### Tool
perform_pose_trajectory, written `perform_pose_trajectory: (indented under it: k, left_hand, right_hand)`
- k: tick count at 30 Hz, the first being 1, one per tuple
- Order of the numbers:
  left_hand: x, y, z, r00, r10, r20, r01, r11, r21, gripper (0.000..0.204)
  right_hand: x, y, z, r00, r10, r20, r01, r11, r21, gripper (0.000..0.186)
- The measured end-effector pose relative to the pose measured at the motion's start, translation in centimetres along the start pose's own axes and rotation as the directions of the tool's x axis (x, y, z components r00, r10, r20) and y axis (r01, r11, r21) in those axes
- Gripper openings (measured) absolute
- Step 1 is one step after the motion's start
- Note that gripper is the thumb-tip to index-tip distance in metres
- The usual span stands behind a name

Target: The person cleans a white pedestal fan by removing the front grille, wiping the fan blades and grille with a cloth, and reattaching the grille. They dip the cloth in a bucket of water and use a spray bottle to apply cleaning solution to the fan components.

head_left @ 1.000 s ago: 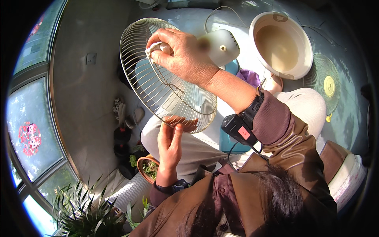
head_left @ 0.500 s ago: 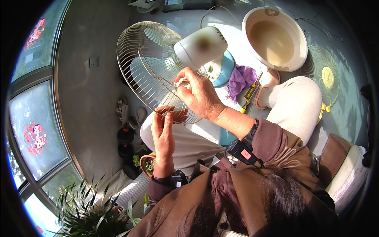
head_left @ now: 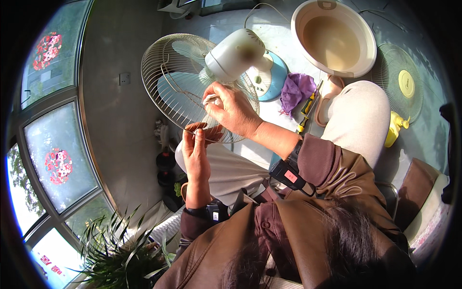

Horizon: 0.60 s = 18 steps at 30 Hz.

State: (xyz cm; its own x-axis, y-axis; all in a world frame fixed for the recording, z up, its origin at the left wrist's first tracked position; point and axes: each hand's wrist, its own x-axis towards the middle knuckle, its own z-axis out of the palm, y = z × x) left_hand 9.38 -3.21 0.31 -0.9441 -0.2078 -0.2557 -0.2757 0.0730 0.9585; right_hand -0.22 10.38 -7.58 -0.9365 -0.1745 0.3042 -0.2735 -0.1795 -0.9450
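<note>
An electric fan with a pale motor housing (head_left: 236,54), a light blue base (head_left: 277,77) and bluish blades (head_left: 180,90) stands in front of me. Its round wire grille (head_left: 153,82) faces left. My left hand (head_left: 196,156) is closed on the lower rim of this grille, thumb on the near side and fingers behind the wires. Higher up, my right hand (head_left: 236,111) pinches a crumpled white wipe or rag (head_left: 211,99) against the wires. Most of that wipe is hidden in the fingers.
A large basin (head_left: 298,29) holds murky water at the back right. A purple cloth (head_left: 296,91) and a yellow-black screwdriver (head_left: 306,108) lie by my foot. A loose fan grille (head_left: 392,72) and a yellow bottle (head_left: 395,129) are at right, a plant (head_left: 115,255) at lower left.
The whole view has shifted a little. My right hand, with the wipe, stays at the grille wires; my left hand still grips the rim.
</note>
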Motion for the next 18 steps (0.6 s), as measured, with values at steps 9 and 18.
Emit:
perform_pose_trajectory:
  k: [9, 18]
  left_hand:
    - [-0.3, -0.7, 0.1, 0.999, -0.002, -0.052, 0.002, 1.000, -0.004, 0.019]
    - [-0.3, -0.6, 0.0, 1.000, 0.000, 0.026, 0.000, 1.000, -0.005, 0.019]
  right_hand:
    - [1.1, -2.7, 0.7, 0.997, 0.015, 0.076, -0.027, 0.986, 0.162, 0.019]
    - [1.9, -1.8, -0.6, 0.974, 0.225, -0.025, -0.226, 0.971, -0.077, 0.019]
